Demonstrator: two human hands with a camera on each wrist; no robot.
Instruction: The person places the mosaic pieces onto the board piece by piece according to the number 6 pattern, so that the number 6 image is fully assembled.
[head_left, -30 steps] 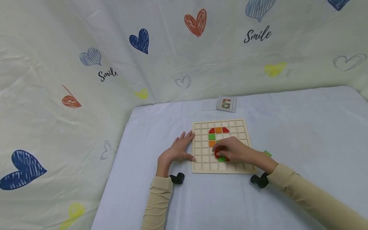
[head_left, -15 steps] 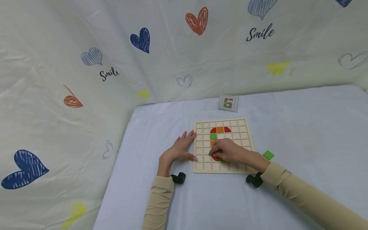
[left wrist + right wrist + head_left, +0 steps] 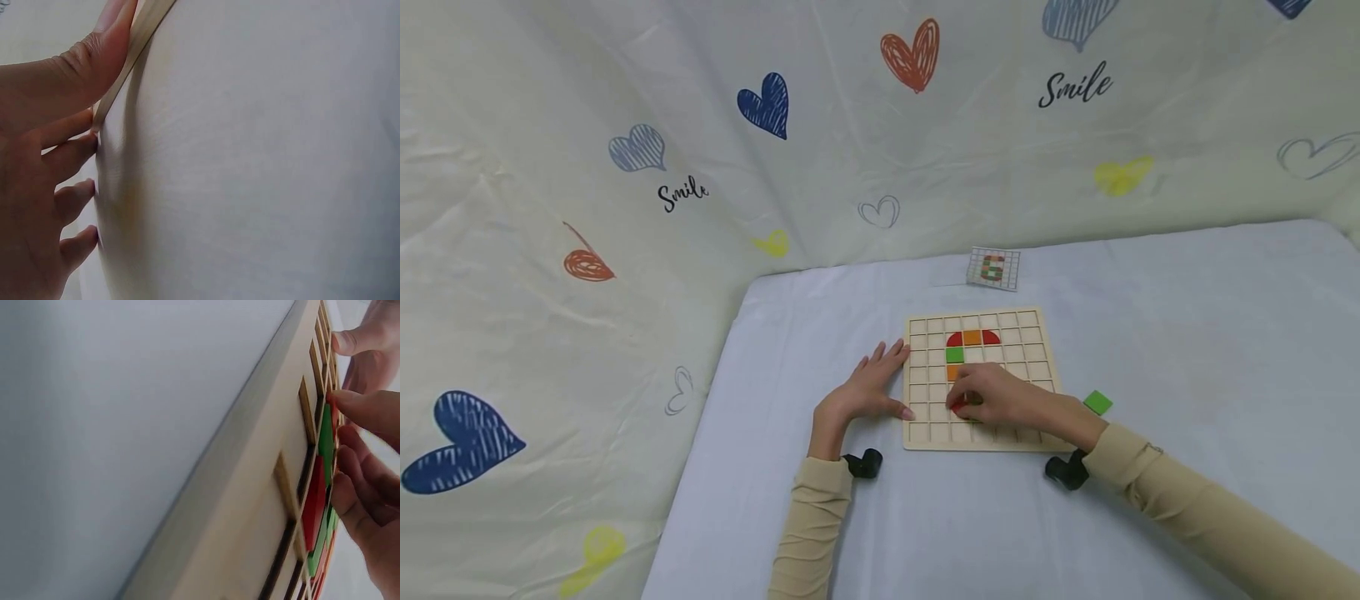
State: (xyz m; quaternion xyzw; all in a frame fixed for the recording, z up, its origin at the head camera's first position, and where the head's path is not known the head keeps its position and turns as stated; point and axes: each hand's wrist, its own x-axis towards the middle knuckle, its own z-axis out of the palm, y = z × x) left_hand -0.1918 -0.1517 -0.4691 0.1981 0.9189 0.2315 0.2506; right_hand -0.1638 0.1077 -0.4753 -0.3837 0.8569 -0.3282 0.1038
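Observation:
A square wooden grid board [image 3: 917, 387] lies on the white-covered table. My left hand [image 3: 863, 396] rests at its left edge with fingers spread, the thumb on the rim. At the lower left of the coloured pieces, my right hand [image 3: 1000, 396] pinches a red rounded piece [image 3: 957, 407] down at the grid, its thumb touching it in the right wrist view. Red corner pieces flank an orange square [image 3: 972, 337] higher on the board, above a green square [image 3: 954, 355]. Beside the pinched piece sits a green piece [image 3: 325, 437], then a red one [image 3: 314, 494]. My right hand hides several pieces from above.
A loose green square [image 3: 1097, 402] lies on the table right of the board, beside my right wrist. Behind the board is a small card [image 3: 992, 268] printed with a coloured grid pattern. A cloth with hearts [image 3: 913, 54] hangs at the back.
My right hand has shifted slightly left and settled over the red piece at the lower left of the pattern. The loose green square shows more fully. My left hand stays put.

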